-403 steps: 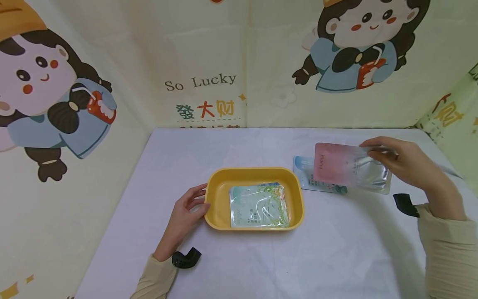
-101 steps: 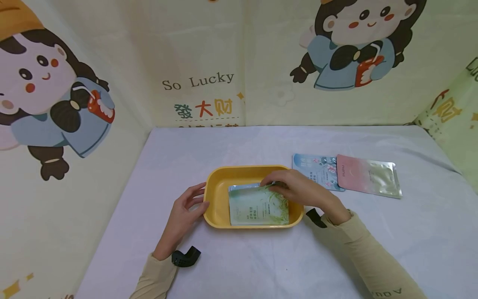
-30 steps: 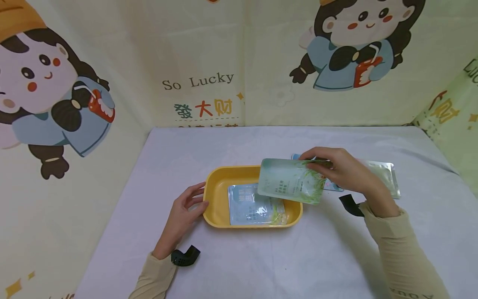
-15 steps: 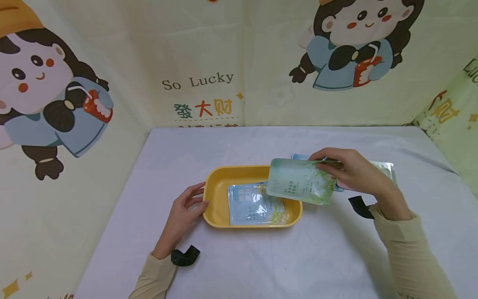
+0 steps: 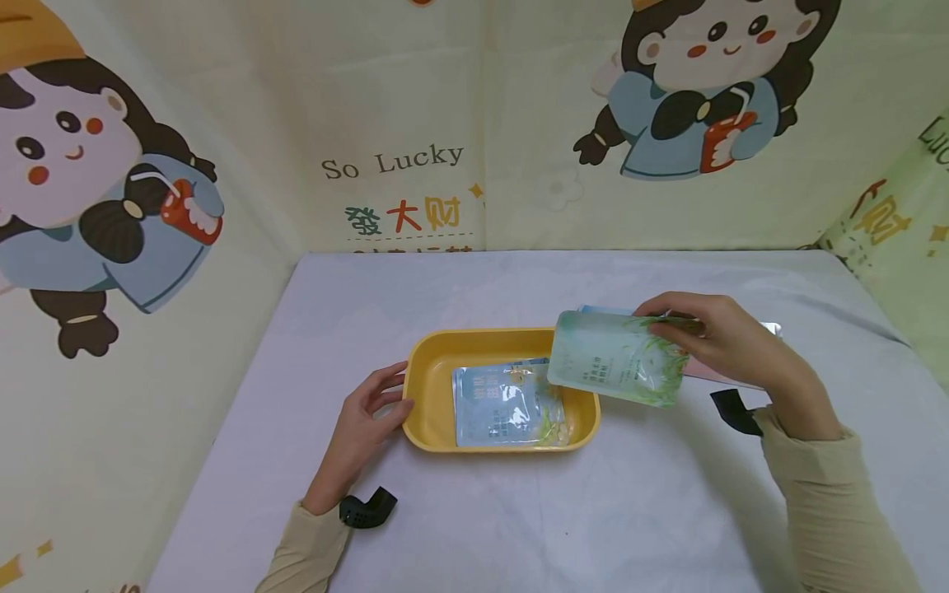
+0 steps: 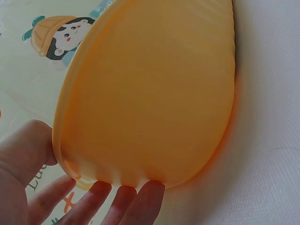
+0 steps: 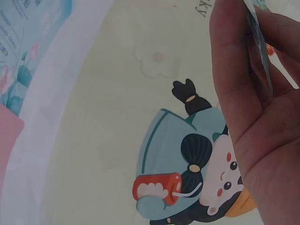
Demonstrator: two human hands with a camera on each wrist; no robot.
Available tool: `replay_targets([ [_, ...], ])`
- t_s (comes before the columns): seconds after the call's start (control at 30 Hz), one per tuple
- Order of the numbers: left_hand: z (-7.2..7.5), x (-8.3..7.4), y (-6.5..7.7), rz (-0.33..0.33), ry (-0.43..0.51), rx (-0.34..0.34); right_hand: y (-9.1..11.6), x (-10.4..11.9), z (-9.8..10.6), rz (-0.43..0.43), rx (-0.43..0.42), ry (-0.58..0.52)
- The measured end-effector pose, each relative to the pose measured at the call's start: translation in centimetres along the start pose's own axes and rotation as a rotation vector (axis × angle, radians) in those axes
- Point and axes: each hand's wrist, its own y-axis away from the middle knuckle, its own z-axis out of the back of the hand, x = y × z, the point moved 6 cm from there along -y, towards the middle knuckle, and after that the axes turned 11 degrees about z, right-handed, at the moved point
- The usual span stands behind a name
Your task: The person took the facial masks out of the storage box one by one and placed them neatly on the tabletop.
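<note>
My right hand [image 5: 730,342] pinches a pale green sheet mask packet [image 5: 615,358] by its right end, between thumb and fingers. The packet hangs tilted above the right rim of the yellow tray [image 5: 426,424]. In the right wrist view the packet [image 7: 260,49] shows edge-on between the fingers. Blue mask packets [image 5: 493,408] lie stacked inside the tray. My left hand [image 5: 366,424] holds the tray's left end, thumb at the rim and fingertips against the outer wall, as the tray [image 6: 145,93] in the left wrist view also shows.
Behind the green packet, a blue floral packet [image 5: 604,310] and a pink-and-silver packet [image 5: 722,373] lie on the white-covered table [image 5: 474,527], mostly hidden by it and my right hand. A cartoon-printed cloth [image 5: 534,123] rises at the table's back and sides.
My right hand took the green packet from the tray, uncovering the blue packets, and moves it steadily right. Earlier it laid the pink packet beside the blue floral one. My left hand stays put.
</note>
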Motion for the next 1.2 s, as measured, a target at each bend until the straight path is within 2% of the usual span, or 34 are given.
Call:
replay_targets([
  [0.33, 0.0, 0.0, 0.1, -0.016, -0.009, -0.008, 0.9, -0.3, 0.9, -0.016, -0.001, 0.008],
  [0.9, 0.0, 0.0, 0.0, 0.005, 0.001, 0.002, 2.4, -1.4, 1.8, 0.004, -0.005, 0.101],
  [1.2, 0.0, 0.1, 0.0, -0.001, 0.002, 0.001, 3.2, -1.8, 2.2, -0.061, 0.0, 0.086],
])
